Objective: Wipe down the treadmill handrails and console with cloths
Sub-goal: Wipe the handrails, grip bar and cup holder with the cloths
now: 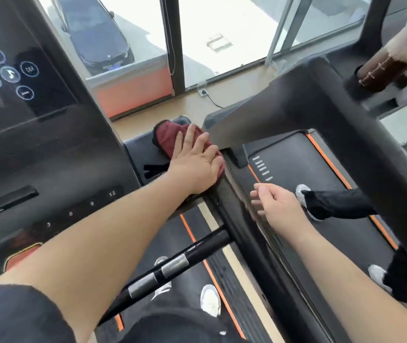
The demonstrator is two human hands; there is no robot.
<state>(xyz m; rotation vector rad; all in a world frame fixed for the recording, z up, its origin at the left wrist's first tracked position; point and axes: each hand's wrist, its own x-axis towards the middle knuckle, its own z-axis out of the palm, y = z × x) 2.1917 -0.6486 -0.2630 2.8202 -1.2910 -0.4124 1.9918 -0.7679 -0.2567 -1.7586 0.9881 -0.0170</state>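
A dark red cloth (166, 136) lies bunched on the upper end of the black right handrail (237, 219), beside the console (36, 134). My left hand (195, 164) lies flat on the cloth with fingers spread, pressing it onto the rail. My right hand (276, 204) hovers just right of the same rail, fingers loosely curved and holding nothing; whether it touches the rail is unclear. A black crossbar with metal sensor plates (158, 273) runs from the rail toward the lower left.
A second treadmill (296, 164) stands to the right, with another person's dark legs and white shoes (331, 201) on its belt and its own black frame (361, 134) overhead. My white shoes (210, 300) are below. Windows and a wooden floor strip lie ahead.
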